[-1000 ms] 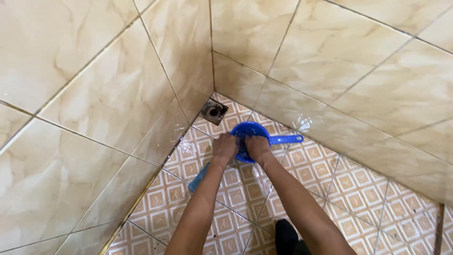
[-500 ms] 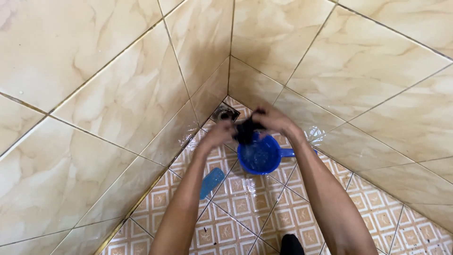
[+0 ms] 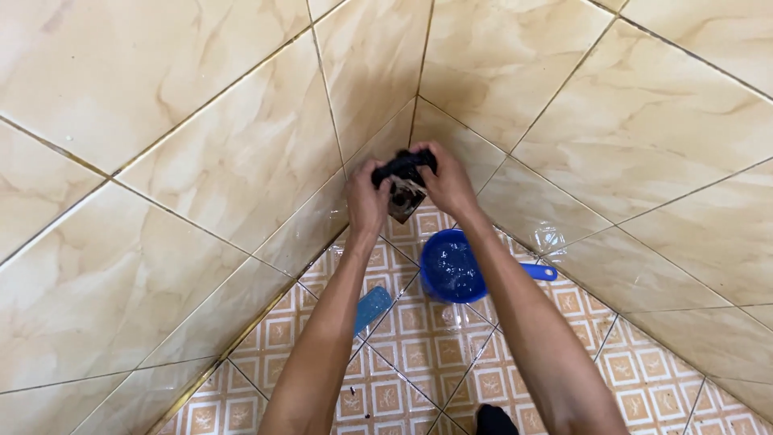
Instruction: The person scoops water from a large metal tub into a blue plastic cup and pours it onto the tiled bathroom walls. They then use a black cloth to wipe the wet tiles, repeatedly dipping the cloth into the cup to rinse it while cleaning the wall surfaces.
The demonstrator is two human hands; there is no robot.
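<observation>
Wringing a dark wet cloth (image 3: pixel 404 167) just above the middle of the frame, the left hand (image 3: pixel 366 197) and the right hand (image 3: pixel 445 181) are both closed tight around it, one at each end, held up in front of the corner where two marbled beige walls (image 3: pixel 201 161) meet. Water trickles from the cloth. Below it, at centre, a blue dipper (image 3: pixel 451 267) with water in it stands on the patterned tile floor (image 3: pixel 411 354), its handle pointing right and partly crossed by the right forearm. A pale blue flat object (image 3: pixel 371 309) lies on the floor left of the dipper — half hidden behind the left forearm, too little showing to name. The hands and cloth cover the floor corner behind them. A dark shape (image 3: pixel 493 420) is cut off at the bottom edge — hard to identify.
</observation>
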